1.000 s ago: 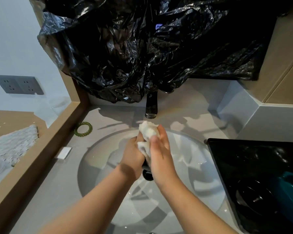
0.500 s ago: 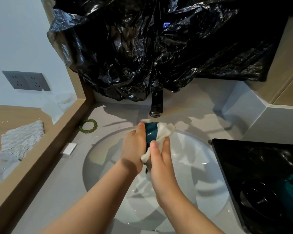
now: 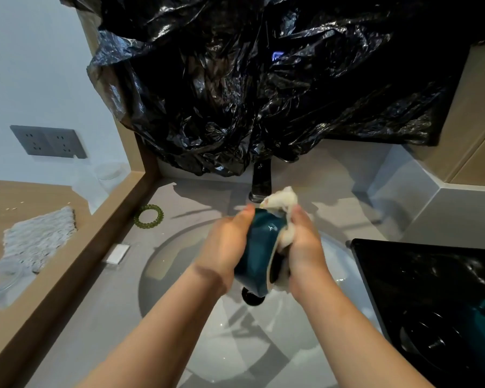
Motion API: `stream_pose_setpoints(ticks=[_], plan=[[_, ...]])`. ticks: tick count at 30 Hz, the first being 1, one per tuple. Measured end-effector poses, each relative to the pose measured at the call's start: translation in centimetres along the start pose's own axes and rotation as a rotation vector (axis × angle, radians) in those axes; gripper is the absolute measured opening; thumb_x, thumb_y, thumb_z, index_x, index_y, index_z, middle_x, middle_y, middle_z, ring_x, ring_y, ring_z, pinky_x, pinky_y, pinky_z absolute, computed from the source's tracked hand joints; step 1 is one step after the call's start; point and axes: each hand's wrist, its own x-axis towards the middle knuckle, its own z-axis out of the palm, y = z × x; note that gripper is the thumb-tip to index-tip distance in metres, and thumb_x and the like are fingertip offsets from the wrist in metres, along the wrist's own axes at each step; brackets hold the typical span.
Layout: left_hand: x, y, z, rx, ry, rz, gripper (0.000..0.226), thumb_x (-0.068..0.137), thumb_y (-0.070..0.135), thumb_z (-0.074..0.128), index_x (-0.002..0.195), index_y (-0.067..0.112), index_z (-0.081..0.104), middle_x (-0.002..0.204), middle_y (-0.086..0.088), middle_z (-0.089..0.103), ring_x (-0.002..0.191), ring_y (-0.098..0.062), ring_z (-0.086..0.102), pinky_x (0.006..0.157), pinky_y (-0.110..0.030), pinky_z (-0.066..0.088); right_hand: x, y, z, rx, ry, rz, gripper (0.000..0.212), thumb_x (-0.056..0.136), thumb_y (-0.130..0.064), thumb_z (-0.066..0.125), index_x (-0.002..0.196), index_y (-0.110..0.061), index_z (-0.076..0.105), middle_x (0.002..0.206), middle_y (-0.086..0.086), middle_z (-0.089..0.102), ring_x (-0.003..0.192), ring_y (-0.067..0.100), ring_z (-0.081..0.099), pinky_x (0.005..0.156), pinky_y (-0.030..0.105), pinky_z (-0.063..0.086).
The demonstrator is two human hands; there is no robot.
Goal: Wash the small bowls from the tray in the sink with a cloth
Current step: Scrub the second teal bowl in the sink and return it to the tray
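As left hand point(image 3: 224, 247) grips bowl point(image 3: 259, 247), mouth turned right, toward cloth point(image 3: 280, 198)

No readable text, label, brand or number in view. Wall socket plate point(image 3: 48, 141): plain grey, holes only. Small white tag point(image 3: 117, 253) on counter beside sink: too blurred to tell any print
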Motion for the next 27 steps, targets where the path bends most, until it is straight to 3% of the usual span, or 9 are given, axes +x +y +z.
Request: stream_pose_setpoints(ticks=[3,5,7,9,11,16,22,25,27], plan=[[0.9,-0.3,-0.5,-0.001,0.057,0.012,0.035,0.1,0.026,0.039,0.077,0.012,0.062,0.083,-0.012,0.067,0.084,-0.034,0.062,0.079,-0.041,0.051,-1.4,1.5,1.6,-0.513,-0.071,-0.357,0.045,0.078,-0.065,0.031,0.104,-0.045,0.061,0.141,-0.011,0.045,0.13,0.011,0.041,0.112,0.04,0.028],[0.5,-0.1,-0.8,0.073,0.003,0.07,0.034,0.101,0.014,0.031,0.078,0.014,0.055,0.08,-0.007,0.06,0.077,-0.024,0.057,0.071,-0.036,0.049,-1.7,1.3,1.9,-0.769,-0.117,-0.517,0.044,0.081,-0.059,0.025,0.105,-0.053,0.061,0.142,-0.029,0.033,0.14,-0.001,0.017,0.118,0.04,0.003],[0.2,-0.1,-1.2,0.17,-0.049,0.14,0.033,0.096,0.019,0.039,0.081,0.001,0.06,0.082,-0.018,0.064,0.074,-0.023,0.057,0.073,-0.044,0.049,-0.7,0.4,1.6,-0.755,-0.087,-0.561,0.041,0.084,-0.05,0.031,0.102,-0.042,0.068,0.129,-0.03,0.049,0.135,-0.003,0.027,0.118,0.041,0.006],[-0.2,0.2,-1.4,0.194,-0.063,0.161,0.043,0.088,0.036,0.046,0.083,-0.001,0.066,0.082,-0.019,0.067,0.076,-0.025,0.058,0.078,-0.045,0.048,0.3,-0.7,1.4,-0.503,-0.061,-0.403,0.028,0.081,-0.048,0.047,0.086,-0.037,0.073,0.103,-0.02,0.069,0.113,0.006,0.056,0.106,0.041,0.037],[-0.3,0.3,-1.5,0.104,-0.087,0.131,0.043,0.087,0.046,0.05,0.079,0.009,0.069,0.081,-0.013,0.07,0.078,-0.026,0.061,0.083,-0.044,0.049,1.2,-1.0,0.8,-0.212,-0.08,-0.181,0.022,0.074,-0.046,0.058,0.073,-0.03,0.073,0.084,-0.01,0.072,0.092,0.017,0.066,0.087,0.035,0.05],[-0.1,0.9,-1.4,-0.346,-0.103,-0.05,0.041,0.097,0.041,0.042,0.091,0.012,0.07,0.087,-0.01,0.072,0.08,-0.024,0.067,0.08,-0.036,0.052,0.7,0.3,-0.5,0.214,-0.013,0.103,0.035,0.092,-0.045,0.046,0.094,-0.019,0.069,0.083,0.005,0.074,0.086,0.024,0.068,0.074,0.033,0.053],[1.1,0.3,0.4,-0.737,0.093,-0.132,0.05,0.096,0.05,0.038,0.119,0.013,0.063,0.117,-0.013,0.068,0.107,-0.031,0.064,0.095,-0.047,0.049,-0.9,2.6,1.5,0.202,-0.023,-0.157,0.033,0.096,-0.051,0.037,0.119,-0.038,0.056,0.084,-0.007,0.06,0.062,0.003,0.054,0.048,0.017,0.041],[0.8,0.1,1.0,-0.733,0.092,-0.121,0.055,0.098,0.05,0.033,0.115,0.008,0.064,0.11,-0.019,0.069,0.099,-0.032,0.068,0.086,-0.042,0.054,-1.5,4.0,2.2,0.041,0.019,-0.282,0.046,0.086,-0.05,0.037,0.132,-0.046,0.04,0.127,-0.002,0.05,0.108,0.011,0.056,0.086,0.034,0.052],[0.4,-0.1,1.1,-0.697,0.091,-0.095,0.056,0.1,0.048,0.03,0.114,0.006,0.064,0.108,-0.019,0.07,0.097,-0.03,0.069,0.08,-0.037,0.056,-2.0,4.0,2.4,-0.047,0.04,-0.317,0.045,0.089,-0.046,0.034,0.135,-0.042,0.038,0.15,-0.008,0.026,0.135,0.012,0.034,0.11,0.043,0.035]])
